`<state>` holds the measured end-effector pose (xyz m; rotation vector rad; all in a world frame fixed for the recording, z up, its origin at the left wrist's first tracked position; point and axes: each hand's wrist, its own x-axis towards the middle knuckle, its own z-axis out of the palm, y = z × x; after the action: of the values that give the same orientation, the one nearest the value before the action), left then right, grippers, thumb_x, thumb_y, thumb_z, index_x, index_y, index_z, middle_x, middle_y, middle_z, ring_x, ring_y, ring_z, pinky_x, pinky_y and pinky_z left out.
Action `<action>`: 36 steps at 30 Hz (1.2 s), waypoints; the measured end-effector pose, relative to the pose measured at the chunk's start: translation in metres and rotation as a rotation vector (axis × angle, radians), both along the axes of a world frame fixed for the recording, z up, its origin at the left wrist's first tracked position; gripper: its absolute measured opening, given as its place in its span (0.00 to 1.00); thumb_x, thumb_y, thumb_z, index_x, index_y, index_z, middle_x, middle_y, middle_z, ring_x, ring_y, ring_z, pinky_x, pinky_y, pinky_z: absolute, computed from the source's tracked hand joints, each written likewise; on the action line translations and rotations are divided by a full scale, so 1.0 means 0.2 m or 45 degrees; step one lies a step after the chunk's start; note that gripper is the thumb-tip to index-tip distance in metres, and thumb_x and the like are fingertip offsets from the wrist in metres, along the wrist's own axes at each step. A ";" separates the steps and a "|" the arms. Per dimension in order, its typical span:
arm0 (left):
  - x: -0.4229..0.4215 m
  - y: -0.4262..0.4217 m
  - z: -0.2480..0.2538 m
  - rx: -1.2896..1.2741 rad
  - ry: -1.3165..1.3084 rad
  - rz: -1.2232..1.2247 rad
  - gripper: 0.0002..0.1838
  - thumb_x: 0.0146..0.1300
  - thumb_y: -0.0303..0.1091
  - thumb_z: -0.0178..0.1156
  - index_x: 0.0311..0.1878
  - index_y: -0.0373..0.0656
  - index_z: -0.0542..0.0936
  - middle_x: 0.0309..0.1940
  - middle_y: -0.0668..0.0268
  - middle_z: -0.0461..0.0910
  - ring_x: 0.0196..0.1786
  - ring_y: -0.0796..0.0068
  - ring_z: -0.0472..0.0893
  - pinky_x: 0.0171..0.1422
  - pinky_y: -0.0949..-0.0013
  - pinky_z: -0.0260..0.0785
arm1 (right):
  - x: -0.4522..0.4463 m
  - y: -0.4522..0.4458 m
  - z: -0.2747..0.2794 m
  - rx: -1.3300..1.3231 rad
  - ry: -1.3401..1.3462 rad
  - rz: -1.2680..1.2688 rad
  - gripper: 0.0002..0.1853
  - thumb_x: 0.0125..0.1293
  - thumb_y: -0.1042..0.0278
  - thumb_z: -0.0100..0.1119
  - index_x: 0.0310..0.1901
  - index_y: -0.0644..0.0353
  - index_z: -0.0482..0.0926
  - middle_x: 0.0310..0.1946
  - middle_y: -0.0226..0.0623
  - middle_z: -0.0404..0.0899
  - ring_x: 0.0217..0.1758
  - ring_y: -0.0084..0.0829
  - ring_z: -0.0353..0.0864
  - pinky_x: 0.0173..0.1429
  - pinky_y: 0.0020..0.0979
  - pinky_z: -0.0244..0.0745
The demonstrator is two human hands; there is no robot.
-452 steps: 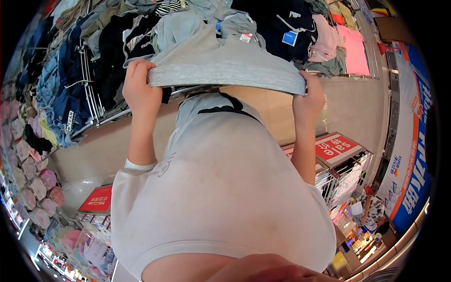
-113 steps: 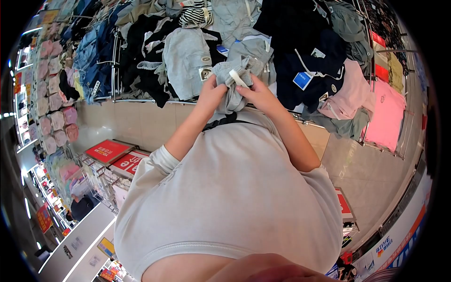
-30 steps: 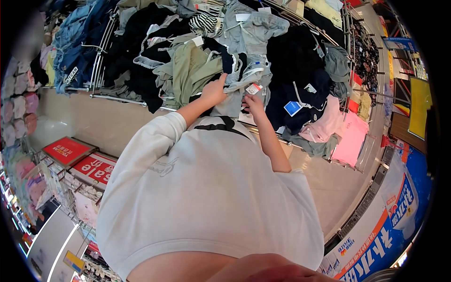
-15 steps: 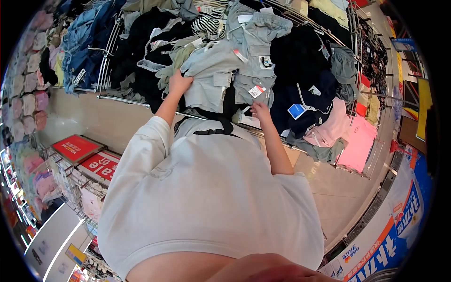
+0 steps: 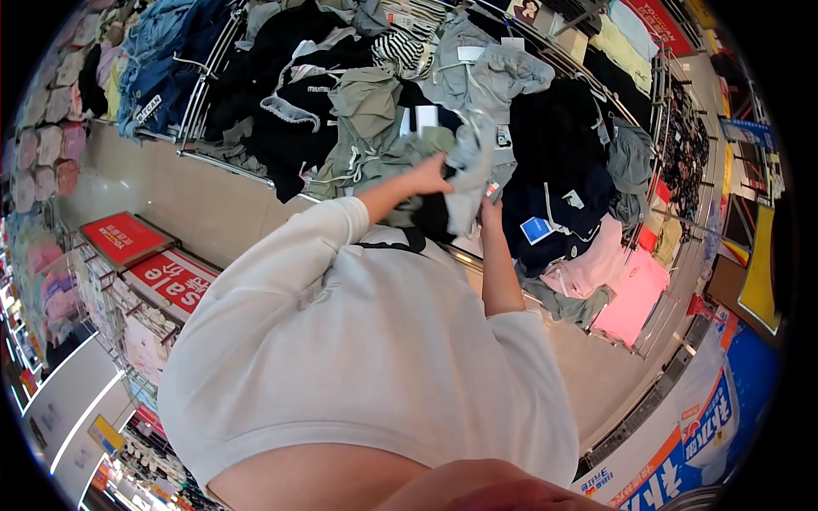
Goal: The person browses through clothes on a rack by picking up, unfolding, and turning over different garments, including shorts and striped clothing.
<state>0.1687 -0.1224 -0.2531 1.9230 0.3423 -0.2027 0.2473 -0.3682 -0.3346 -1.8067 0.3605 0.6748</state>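
My left hand (image 5: 429, 176) is closed on a light grey garment (image 5: 470, 175), which is lifted and blurred by motion. My right hand (image 5: 492, 209) is beside that garment's right edge, near a red-and-white tag; its fingers are partly hidden. Olive-green trousers (image 5: 366, 111) with white drawstrings lie left of the grey garment. Behind it, more grey trousers (image 5: 486, 72) lie spread with white tags. A black garment (image 5: 558, 128) and a navy one with a blue tag (image 5: 537, 228) lie to the right.
A metal rail (image 5: 230, 168) edges the clothes rack. Denim (image 5: 162, 68) hangs at the left; folded pink clothing (image 5: 632, 294) lies at the right. Red sale signs (image 5: 175, 281) stand at lower left. A blue and orange banner (image 5: 682, 443) is at lower right.
The light grey garment has been lifted and moved right with my left hand, uncovering olive-green trousers. My right hand has moved slightly right. Earlier, both hands held a grey garment stretched out, then bunched.
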 end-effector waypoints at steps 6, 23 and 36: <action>-0.01 0.09 0.08 -0.148 0.186 -0.070 0.38 0.48 0.36 0.68 0.65 0.41 0.68 0.46 0.53 0.79 0.50 0.59 0.80 0.53 0.60 0.72 | 0.08 -0.16 -0.08 0.357 -0.021 -0.015 0.23 0.70 0.58 0.56 0.61 0.61 0.72 0.49 0.39 0.80 0.47 0.37 0.82 0.51 0.33 0.79; 0.13 0.12 0.00 -0.092 0.101 -0.062 0.31 0.53 0.44 0.65 0.57 0.33 0.75 0.51 0.49 0.81 0.55 0.57 0.80 0.60 0.62 0.70 | -0.10 0.07 0.39 0.017 -0.374 0.128 0.32 0.67 0.62 0.59 0.69 0.66 0.63 0.63 0.45 0.71 0.65 0.37 0.71 0.68 0.33 0.62; -0.20 0.38 0.02 0.187 0.019 0.347 0.18 0.57 0.31 0.60 0.51 0.38 0.80 0.39 0.57 0.83 0.42 0.65 0.82 0.49 0.65 0.74 | 0.00 0.03 0.42 -0.212 -0.494 0.493 0.45 0.48 0.54 0.76 0.65 0.68 0.66 0.59 0.57 0.73 0.64 0.52 0.72 0.66 0.41 0.67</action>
<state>0.1286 -0.0463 -0.2484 1.9952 0.6392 -0.0119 0.2475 -0.3613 -0.2500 -2.1398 -0.2042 0.5485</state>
